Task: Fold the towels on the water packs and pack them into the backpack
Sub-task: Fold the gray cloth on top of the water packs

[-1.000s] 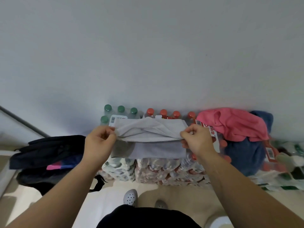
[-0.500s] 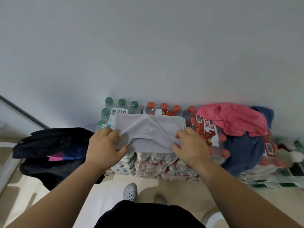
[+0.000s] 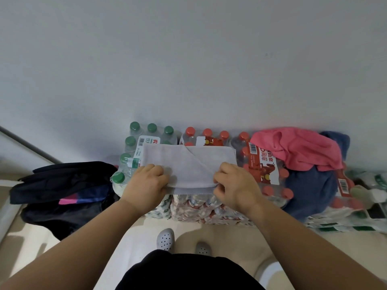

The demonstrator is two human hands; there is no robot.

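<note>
Head view: grey towel (image 3: 188, 164) folded, lying flat on water packs (image 3: 263, 164), frame centre. Left grip (image 3: 146, 185) curled round towel's left end; right grip (image 3: 234, 185) pinching its near edge. Black backpack (image 3: 62, 185) on floor (image 3: 136, 237), lower left. Pink towel (image 3: 297, 147) heaped over blue towel (image 3: 310, 189) on packs, right of centre, against wall (image 3: 188, 59).

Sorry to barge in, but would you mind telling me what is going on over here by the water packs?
A person is folding a grey towel laid flat on the shrink-wrapped water packs. The left hand holds its near left corner and the right hand pinches its near right edge. A pink towel and a blue towel lie crumpled on the packs to the right. The dark backpack sits on the floor to the left.
</note>
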